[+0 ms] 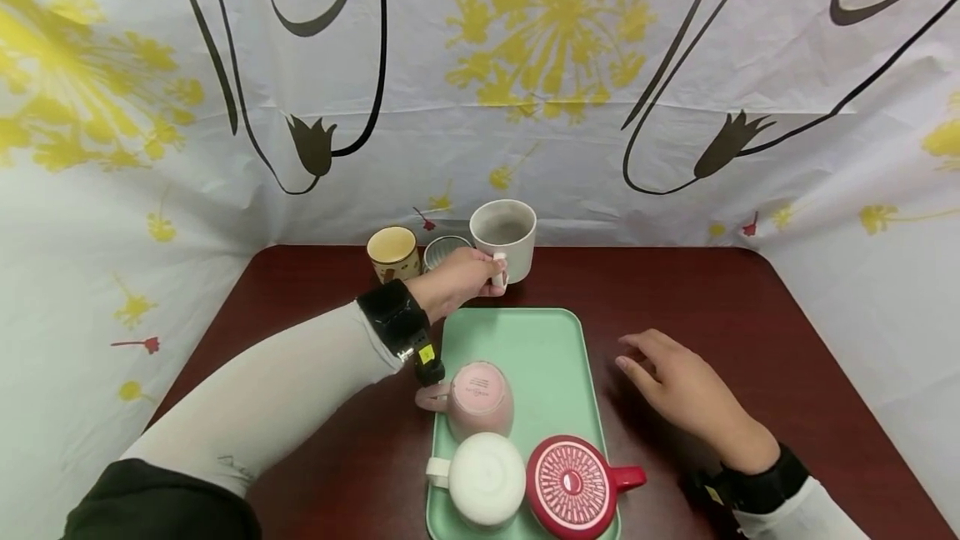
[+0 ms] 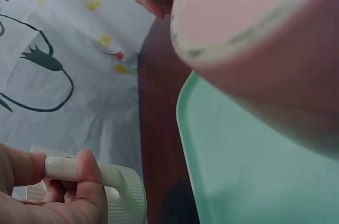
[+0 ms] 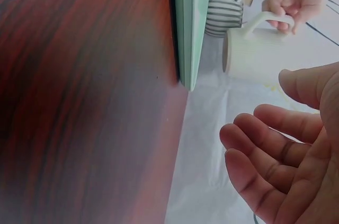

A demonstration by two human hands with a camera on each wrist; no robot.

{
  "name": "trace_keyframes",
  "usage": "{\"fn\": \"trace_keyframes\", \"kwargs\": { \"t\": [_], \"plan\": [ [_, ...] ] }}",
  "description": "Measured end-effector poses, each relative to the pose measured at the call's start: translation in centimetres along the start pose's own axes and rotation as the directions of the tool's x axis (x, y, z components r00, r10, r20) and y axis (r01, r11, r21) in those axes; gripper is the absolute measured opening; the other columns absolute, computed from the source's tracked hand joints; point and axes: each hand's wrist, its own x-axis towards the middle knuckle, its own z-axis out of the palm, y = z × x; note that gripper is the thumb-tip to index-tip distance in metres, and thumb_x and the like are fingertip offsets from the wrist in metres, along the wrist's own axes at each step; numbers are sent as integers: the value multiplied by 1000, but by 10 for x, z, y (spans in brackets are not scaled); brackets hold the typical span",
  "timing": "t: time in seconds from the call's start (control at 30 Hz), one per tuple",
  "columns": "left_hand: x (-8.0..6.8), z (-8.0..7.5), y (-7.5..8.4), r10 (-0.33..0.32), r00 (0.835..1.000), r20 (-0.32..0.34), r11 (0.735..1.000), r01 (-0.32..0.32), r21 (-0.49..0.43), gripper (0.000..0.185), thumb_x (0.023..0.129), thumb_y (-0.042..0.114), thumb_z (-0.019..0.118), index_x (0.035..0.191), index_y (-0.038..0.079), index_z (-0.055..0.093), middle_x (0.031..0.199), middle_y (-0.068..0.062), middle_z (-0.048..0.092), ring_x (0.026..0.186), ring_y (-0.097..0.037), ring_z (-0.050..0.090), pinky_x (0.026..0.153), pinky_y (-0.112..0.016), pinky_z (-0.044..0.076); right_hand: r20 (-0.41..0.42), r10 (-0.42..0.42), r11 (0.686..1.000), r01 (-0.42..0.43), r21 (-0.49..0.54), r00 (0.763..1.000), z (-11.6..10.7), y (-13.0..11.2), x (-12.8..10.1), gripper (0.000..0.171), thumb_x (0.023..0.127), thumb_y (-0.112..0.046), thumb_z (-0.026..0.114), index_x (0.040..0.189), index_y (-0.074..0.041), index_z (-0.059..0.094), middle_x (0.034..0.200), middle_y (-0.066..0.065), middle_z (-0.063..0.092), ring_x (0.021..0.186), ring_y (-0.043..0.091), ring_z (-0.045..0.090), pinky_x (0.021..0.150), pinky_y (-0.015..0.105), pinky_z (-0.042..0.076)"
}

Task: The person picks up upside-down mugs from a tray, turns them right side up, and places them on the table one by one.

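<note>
My left hand (image 1: pixel 459 277) reaches to the back of the table and grips the handle of an upright white ribbed mug (image 1: pixel 504 236); the fingers curl round that handle (image 2: pixel 63 168) in the left wrist view. The same mug (image 3: pixel 254 49) shows in the right wrist view. A mint green tray (image 1: pixel 551 348) lies in front of it with three upside-down mugs: pink (image 1: pixel 480 398), white (image 1: pixel 483 477) and red (image 1: pixel 573 486). My right hand (image 1: pixel 675 386) rests on the table right of the tray, fingers relaxed and holding nothing.
A yellow cup (image 1: pixel 393 252) and a striped grey cup (image 1: pixel 444 250) stand left of the white mug at the back. A flowered white cloth (image 1: pixel 525 90) hangs behind and beside the dark red table (image 1: pixel 750 315).
</note>
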Motion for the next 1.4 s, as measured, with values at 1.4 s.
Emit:
{"fn": "trace_keyframes", "kwargs": {
  "t": [1.4],
  "plan": [
    [13, -5, -30, 93, 996, 8, 891, -87, 446, 32, 107, 26, 59, 85, 3, 63, 95, -10, 67, 76, -15, 58, 67, -25, 46, -2, -83, 985, 81, -149, 997, 14, 8, -1, 33, 98, -28, 72, 123, -6, 70, 114, 7, 70, 102, 25, 71, 84, 50, 59]
  ]
}}
